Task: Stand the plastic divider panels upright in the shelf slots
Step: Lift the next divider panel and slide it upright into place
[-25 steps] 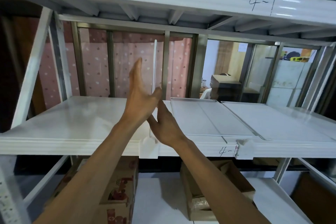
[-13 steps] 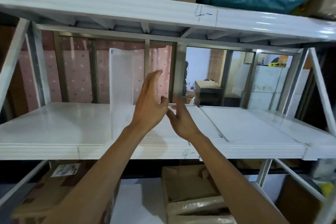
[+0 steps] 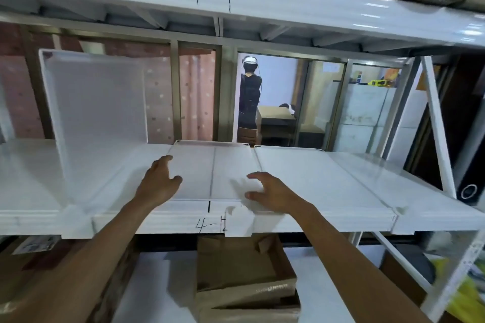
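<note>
One translucent white divider panel (image 3: 99,113) stands upright on the white shelf (image 3: 31,191), left of my hands. A second panel (image 3: 210,168) lies flat on the shelf in the middle. My left hand (image 3: 158,182) rests with spread fingers at this flat panel's left edge. My right hand (image 3: 270,193) hovers or rests over its front right corner, fingers apart. Another flat panel (image 3: 315,178) lies to the right of it. Neither hand grips anything that I can see.
The upper shelf (image 3: 262,5) marked "4-1" hangs close overhead with a teal bag and boxes on it. White clips (image 3: 238,220) sit on the shelf's front edge. Cardboard boxes (image 3: 244,278) stand on the lower level. A person (image 3: 249,97) stands behind the rack.
Both hands have left the upright panel, moved right and dropped down to the flat panel. The view has shifted right, so the standing panel now appears at the left.
</note>
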